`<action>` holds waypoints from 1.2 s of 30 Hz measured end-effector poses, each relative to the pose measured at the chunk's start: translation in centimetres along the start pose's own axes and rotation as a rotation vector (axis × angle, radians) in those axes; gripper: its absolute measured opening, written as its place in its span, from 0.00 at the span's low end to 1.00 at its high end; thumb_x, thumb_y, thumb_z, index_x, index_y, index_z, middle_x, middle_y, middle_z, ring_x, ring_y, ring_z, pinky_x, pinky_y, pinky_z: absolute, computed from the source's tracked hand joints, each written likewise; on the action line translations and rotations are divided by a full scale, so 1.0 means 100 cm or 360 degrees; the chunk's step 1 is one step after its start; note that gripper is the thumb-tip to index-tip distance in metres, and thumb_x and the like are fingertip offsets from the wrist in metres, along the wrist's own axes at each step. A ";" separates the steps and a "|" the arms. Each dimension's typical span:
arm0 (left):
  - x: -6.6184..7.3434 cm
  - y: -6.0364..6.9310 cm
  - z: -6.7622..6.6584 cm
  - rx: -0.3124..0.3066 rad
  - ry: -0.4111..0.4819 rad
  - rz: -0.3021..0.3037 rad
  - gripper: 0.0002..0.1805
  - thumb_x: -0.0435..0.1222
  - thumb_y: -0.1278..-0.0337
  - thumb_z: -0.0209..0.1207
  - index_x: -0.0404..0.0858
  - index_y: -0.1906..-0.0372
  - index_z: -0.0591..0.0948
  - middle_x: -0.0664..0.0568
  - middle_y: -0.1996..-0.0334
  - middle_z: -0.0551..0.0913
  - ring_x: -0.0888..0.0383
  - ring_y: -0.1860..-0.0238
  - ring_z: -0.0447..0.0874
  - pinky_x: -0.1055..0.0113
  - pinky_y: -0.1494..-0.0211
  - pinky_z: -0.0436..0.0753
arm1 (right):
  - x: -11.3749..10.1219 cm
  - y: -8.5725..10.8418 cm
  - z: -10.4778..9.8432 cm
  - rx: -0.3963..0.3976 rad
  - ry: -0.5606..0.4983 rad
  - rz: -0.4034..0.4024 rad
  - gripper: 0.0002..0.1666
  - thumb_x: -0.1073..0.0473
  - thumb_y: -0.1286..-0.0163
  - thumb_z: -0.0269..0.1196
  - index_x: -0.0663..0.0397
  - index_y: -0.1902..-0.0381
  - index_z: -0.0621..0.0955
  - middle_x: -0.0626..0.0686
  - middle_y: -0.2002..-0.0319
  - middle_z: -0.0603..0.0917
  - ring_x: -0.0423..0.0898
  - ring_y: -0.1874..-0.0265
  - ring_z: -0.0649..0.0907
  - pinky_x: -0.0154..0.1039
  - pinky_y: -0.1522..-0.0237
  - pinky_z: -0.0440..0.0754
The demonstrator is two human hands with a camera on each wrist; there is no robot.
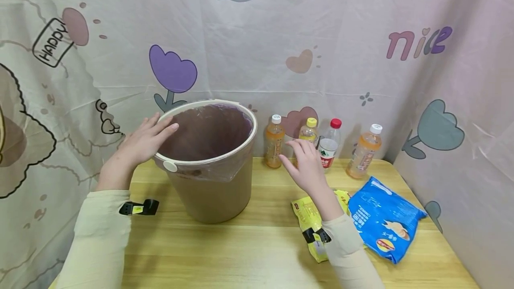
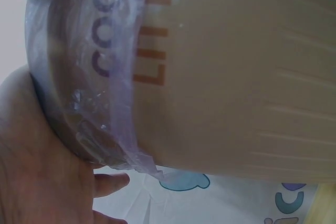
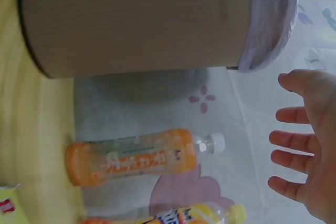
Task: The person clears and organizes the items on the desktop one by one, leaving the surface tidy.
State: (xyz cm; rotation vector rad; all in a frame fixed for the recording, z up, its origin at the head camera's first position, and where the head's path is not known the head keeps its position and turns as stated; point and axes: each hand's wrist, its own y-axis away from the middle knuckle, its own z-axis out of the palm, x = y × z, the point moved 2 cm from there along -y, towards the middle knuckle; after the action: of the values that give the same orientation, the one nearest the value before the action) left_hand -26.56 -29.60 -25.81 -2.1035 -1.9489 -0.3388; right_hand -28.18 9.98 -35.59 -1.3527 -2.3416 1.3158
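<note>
A brown bin (image 1: 213, 191) with a pale rim and a clear plastic liner (image 2: 123, 77) folded over its edge stands upright on the table. At the bin's left rim is my left hand (image 1: 145, 141), its fingers extended; in the left wrist view the hand (image 2: 47, 156) lies against the lined rim. My right hand (image 1: 306, 164) hangs in the air right of the bin, in front of the bottles, fingers spread and holding nothing. The right wrist view shows that hand (image 3: 317, 145) apart from the bin and from the orange-labelled bottle (image 3: 131, 158).
Along the back of the wooden table (image 1: 225, 253) stand a white-capped bottle (image 1: 275, 144), a yellow-capped one (image 1: 308, 134), a red-capped one (image 1: 328, 146) and another white-capped one (image 1: 363, 153). A yellow packet (image 1: 307, 212) and a blue packet (image 1: 385, 220) lie at the right.
</note>
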 end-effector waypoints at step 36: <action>-0.001 0.000 0.002 0.0022 0.0086 0.0023 0.41 0.66 0.32 0.24 0.50 0.22 0.45 0.40 0.22 0.30 0.30 0.24 0.26 0.22 0.34 0.36 | 0.017 0.107 0.016 -0.0606 0.0181 0.0439 0.35 0.45 0.36 0.66 0.52 0.35 0.73 0.60 0.39 0.74 0.59 0.35 0.71 0.62 0.37 0.70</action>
State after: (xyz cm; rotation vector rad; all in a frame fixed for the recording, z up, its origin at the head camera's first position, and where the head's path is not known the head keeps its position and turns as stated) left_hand -26.58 -29.64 -26.06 -2.0766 -1.8994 -0.3743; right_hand -23.07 12.59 -44.94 -1.8614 -2.4802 0.8397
